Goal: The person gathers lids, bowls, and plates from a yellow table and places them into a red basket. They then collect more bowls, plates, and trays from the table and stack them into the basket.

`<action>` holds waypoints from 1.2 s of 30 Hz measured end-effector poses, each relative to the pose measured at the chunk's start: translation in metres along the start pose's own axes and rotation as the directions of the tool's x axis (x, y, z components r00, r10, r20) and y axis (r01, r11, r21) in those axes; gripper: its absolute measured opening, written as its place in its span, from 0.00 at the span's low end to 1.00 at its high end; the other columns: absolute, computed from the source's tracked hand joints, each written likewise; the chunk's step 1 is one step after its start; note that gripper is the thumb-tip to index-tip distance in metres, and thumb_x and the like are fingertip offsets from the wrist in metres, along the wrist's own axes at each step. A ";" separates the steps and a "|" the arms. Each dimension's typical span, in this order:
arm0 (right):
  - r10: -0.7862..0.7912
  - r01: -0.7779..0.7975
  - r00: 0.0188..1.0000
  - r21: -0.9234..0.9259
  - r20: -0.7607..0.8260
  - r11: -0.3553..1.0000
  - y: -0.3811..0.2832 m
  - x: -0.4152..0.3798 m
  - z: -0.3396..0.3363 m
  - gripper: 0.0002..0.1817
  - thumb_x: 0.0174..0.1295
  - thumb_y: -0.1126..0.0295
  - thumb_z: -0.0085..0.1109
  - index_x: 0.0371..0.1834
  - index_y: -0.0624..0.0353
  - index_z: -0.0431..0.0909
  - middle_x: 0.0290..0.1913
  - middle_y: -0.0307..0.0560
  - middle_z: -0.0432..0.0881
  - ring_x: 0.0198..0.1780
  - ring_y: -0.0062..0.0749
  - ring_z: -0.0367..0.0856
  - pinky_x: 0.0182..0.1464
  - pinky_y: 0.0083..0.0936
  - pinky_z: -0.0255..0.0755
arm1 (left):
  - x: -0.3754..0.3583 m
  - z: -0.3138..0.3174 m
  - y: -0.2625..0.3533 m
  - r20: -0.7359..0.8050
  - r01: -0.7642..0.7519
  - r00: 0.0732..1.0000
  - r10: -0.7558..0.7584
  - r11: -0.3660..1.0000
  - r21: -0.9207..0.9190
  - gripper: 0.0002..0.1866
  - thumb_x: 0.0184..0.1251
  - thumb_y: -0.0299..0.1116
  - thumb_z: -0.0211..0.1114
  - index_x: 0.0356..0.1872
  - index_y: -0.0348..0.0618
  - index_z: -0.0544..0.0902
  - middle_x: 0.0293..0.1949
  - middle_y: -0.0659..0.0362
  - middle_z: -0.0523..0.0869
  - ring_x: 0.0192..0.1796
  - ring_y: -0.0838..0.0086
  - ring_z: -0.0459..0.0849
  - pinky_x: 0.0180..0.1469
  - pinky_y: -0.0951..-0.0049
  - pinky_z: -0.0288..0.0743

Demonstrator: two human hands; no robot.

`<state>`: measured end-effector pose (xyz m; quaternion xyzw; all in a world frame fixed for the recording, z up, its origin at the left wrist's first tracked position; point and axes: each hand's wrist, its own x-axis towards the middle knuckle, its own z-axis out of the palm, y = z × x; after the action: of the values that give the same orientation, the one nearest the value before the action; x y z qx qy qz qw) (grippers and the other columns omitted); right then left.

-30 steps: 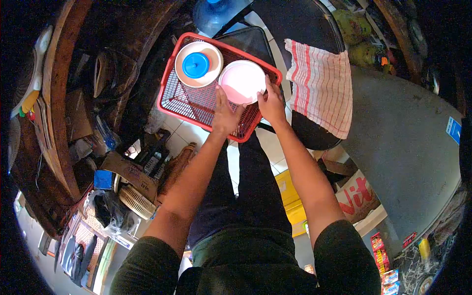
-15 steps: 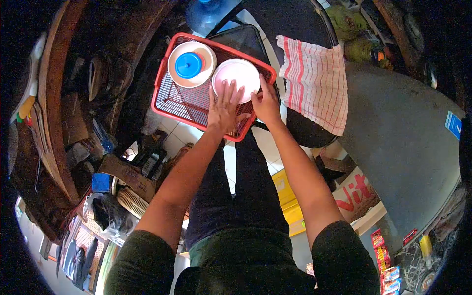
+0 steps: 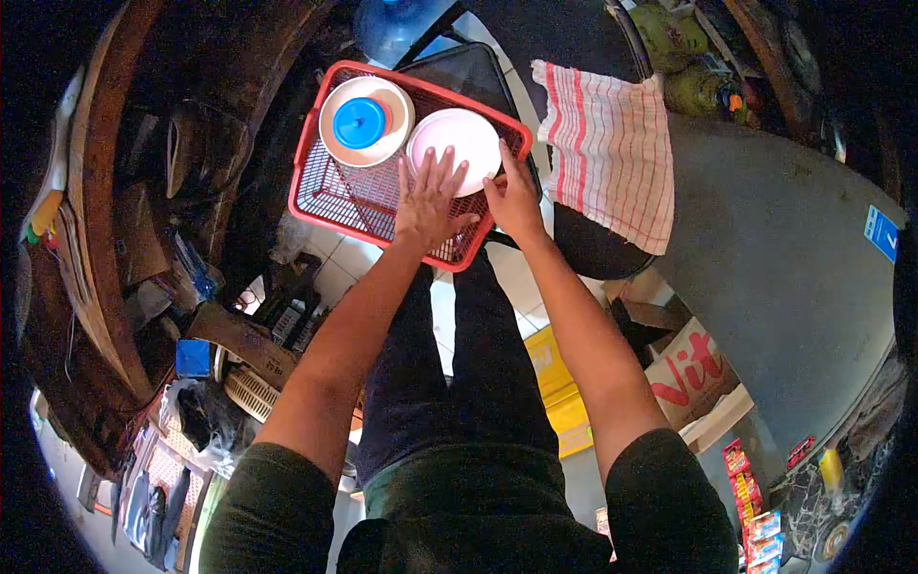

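Note:
A red plastic basket (image 3: 346, 230) holds a stack of pale plates or bowls with a white-pink plate (image 3: 466, 137) on top. My left hand (image 3: 427, 206) lies over the near side of this plate, fingers stretched out and spread. At the plate's right edge, my right hand (image 3: 516, 203) has its thumb and index finger at the rim; its other fingers are hidden. To the left in the basket sits a cream bowl (image 3: 335, 145) with a blue-lidded container (image 3: 360, 122) inside it.
A red-striped cloth (image 3: 612, 153) hangs over a dark chair to the right of the basket. Beyond it stands a grey table (image 3: 765, 230). A cardboard box (image 3: 693, 373) and a yellow crate (image 3: 559, 383) are low on the right. A blue water bottle (image 3: 392, 29) is behind the basket.
The whole view has shifted slightly, with the basket a little further left and up. Both hands keep nearly the same places at the plate.

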<state>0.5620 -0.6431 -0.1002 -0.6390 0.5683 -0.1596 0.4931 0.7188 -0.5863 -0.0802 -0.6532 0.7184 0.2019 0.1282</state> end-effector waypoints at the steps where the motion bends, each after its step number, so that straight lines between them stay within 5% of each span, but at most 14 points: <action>1: 0.002 -0.002 1.000 -0.017 0.002 1.000 0.000 0.000 0.000 0.38 0.56 0.71 0.60 0.72 0.54 0.56 0.48 0.57 0.76 0.43 0.44 0.77 0.50 0.38 0.71 | 0.000 0.001 -0.001 0.003 -0.002 1.000 0.002 1.000 -0.013 0.50 0.54 0.72 0.52 0.75 0.59 0.48 0.77 0.58 0.42 0.77 0.58 0.39 0.70 0.34 0.35; 14: -0.009 0.008 0.999 -0.037 -0.032 0.999 0.005 0.001 0.003 0.34 0.57 0.70 0.60 0.69 0.56 0.61 0.39 0.54 0.78 0.39 0.41 0.79 0.47 0.38 0.73 | -0.005 0.002 -0.009 -0.014 -0.022 1.000 0.021 1.000 -0.016 0.51 0.55 0.72 0.51 0.75 0.57 0.47 0.76 0.61 0.44 0.78 0.62 0.40 0.72 0.37 0.31; 20: -0.034 0.032 0.999 -0.041 -0.039 0.999 0.006 0.001 0.004 0.34 0.56 0.73 0.60 0.69 0.59 0.62 0.39 0.54 0.78 0.39 0.41 0.78 0.47 0.36 0.73 | -0.006 0.002 -0.009 -0.040 -0.040 0.998 0.041 0.999 0.022 0.51 0.53 0.68 0.57 0.75 0.57 0.48 0.76 0.62 0.45 0.77 0.64 0.44 0.70 0.33 0.38; 23: 0.035 -0.035 0.999 0.025 -0.002 0.999 0.008 -0.003 0.004 0.34 0.56 0.73 0.60 0.69 0.59 0.62 0.39 0.55 0.78 0.39 0.40 0.78 0.47 0.36 0.73 | -0.012 -0.001 -0.010 -0.130 -0.080 0.989 0.074 0.996 -0.044 0.50 0.55 0.67 0.57 0.75 0.57 0.48 0.76 0.63 0.45 0.77 0.64 0.45 0.70 0.33 0.39; 28: -0.085 0.092 0.991 0.072 -0.099 0.993 -0.013 -0.026 -0.004 0.29 0.57 0.74 0.61 0.64 0.62 0.66 0.37 0.48 0.77 0.33 0.32 0.78 0.40 0.28 0.74 | -0.057 -0.019 -0.009 -0.111 -0.050 0.994 0.021 0.964 -0.260 0.48 0.56 0.59 0.62 0.74 0.55 0.50 0.76 0.59 0.48 0.77 0.60 0.47 0.70 0.35 0.39; 31: -0.165 0.167 0.980 0.014 -0.109 0.986 -0.012 -0.047 -0.004 0.26 0.57 0.73 0.61 0.61 0.58 0.69 0.31 0.46 0.73 0.35 0.36 0.77 0.41 0.31 0.73 | -0.101 -0.029 -0.009 -0.096 -0.049 0.995 0.018 0.940 -0.337 0.47 0.57 0.56 0.64 0.74 0.52 0.52 0.75 0.55 0.49 0.76 0.58 0.47 0.71 0.37 0.38; 36: -0.074 0.072 0.997 0.153 0.010 0.986 -0.041 -0.107 -0.019 0.18 0.60 0.73 0.59 0.55 0.57 0.74 0.33 0.45 0.76 0.33 0.34 0.77 0.38 0.28 0.72 | -0.175 -0.048 -0.010 -0.041 -0.048 0.999 0.034 0.909 -0.415 0.44 0.60 0.54 0.62 0.74 0.51 0.54 0.75 0.53 0.49 0.76 0.56 0.47 0.71 0.38 0.37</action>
<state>0.5384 -0.5620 -0.0198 -0.6210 0.5269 -0.2158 0.5387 0.7524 -0.4538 0.0391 -0.6534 0.6747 0.3421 -0.0297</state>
